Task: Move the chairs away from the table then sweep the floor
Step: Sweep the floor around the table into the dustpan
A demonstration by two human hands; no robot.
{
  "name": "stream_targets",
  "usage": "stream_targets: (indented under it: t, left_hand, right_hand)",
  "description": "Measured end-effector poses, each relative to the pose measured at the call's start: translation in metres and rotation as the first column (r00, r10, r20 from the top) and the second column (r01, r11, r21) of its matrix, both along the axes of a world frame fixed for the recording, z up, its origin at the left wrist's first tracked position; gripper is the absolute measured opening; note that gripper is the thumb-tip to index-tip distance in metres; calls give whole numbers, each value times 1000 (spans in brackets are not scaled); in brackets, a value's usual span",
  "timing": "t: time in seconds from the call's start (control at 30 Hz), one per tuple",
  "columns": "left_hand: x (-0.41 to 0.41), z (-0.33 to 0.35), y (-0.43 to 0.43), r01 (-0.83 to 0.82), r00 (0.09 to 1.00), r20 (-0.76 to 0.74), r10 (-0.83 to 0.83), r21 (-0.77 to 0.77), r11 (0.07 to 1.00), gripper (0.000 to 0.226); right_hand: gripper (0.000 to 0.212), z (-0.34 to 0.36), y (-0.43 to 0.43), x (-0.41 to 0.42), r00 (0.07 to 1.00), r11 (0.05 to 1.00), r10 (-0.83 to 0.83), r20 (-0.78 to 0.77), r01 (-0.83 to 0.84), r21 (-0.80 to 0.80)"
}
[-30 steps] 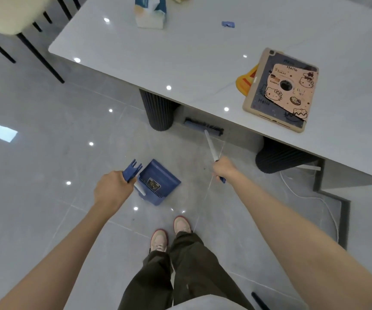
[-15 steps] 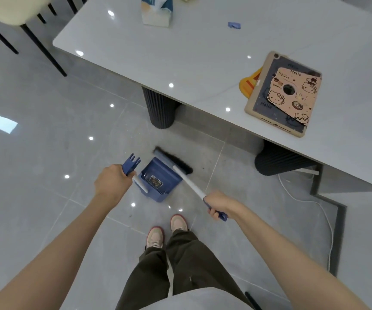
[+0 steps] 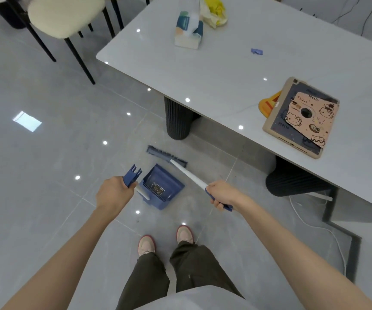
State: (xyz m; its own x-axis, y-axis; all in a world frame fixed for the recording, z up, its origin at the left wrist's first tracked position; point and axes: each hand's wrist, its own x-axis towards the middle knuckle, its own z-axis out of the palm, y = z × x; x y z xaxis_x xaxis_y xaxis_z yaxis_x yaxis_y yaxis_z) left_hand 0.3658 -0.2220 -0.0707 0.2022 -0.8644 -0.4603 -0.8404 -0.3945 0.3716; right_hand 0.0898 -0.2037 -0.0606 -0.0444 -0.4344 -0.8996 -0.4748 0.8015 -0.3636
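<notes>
The right hand (image 3: 221,193), fingers wrapped on the broom handle (image 3: 188,174), is pushing the broom head (image 3: 166,155) back out beyond the dustpan (image 3: 161,186), whose handle the left hand (image 3: 113,193) is gripping, starting another sweeping stroke.

Left hand (image 3: 113,194) grips dustpan (image 3: 161,186); right hand (image 3: 223,194) grips broom (image 3: 187,173).
</notes>
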Motion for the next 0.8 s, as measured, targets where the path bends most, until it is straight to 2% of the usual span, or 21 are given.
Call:
stream_targets:
  t: [0.07, 0.33, 0.43, 0.5, 0.63, 0.7, 0.8]
  left_hand:
    - [20, 5, -1, -24, 1000, 10, 24, -13, 1000, 38]
    - [112, 4, -29, -76, 996, 38, 76, -16, 997, 37]
    - [154, -6, -49, -64, 997, 43, 63, 9, 998, 35]
    - [178, -11, -60, -56, 998, 29, 56, 13, 998, 34]
    - [218, -18, -83, -13, 1000, 20, 13, 21, 1000, 36]
    - [232, -21, -97, 8, 1000, 12, -9, 37, 999, 35]
    - [242, -24, -115, 41, 999, 8, -41, 31, 999, 32]
  right_hand:
    - [19, -5, -16, 16, 998, 997, 54, -37, -56, -47]
    - [23, -41, -106, 106, 990, 984, 29, -141, -53, -167]
    - [15, -59, -134, 152, 984, 985, 3, -178, -34, -172]
    - [20, -67, -145, 180, 970, 981, 34, -239, -78, -178]
    - [15, -72, -144, 224, 920, 971, 160, -358, -213, -112]
    - [8, -70, -137, 242, 916, 974, 184, -355, -218, -58]
    - [10, -59, -122, 255, 933, 983, 176, -315, -185, 1]
